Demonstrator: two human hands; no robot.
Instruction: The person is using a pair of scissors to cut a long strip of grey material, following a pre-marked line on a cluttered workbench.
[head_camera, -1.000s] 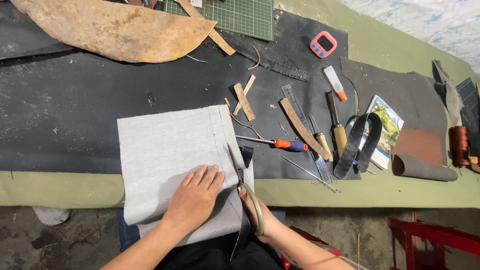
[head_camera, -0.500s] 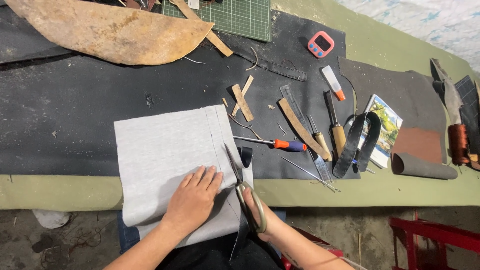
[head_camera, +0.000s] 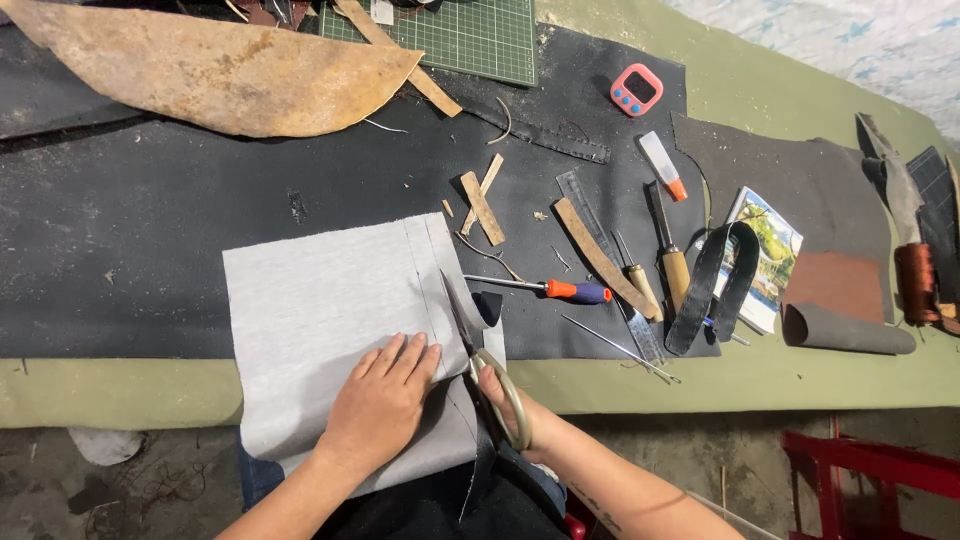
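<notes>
My left hand (head_camera: 380, 410) lies flat, fingers spread, pressing the grey rectangular fabric sheet (head_camera: 330, 320) that overhangs the surface's near edge. Just right of it, my right hand (head_camera: 500, 395) has its grip closed through the handles of the metal scissors (head_camera: 470, 330), blades partway into the fabric. An orange-handled screwdriver (head_camera: 545, 290) lies beyond.

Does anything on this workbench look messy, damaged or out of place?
Nothing looks damaged. Leather offcuts lie scattered among the tools, and the grey fabric hangs over the table edge where the scissors cut it, its trimmed strip curling away.
</notes>
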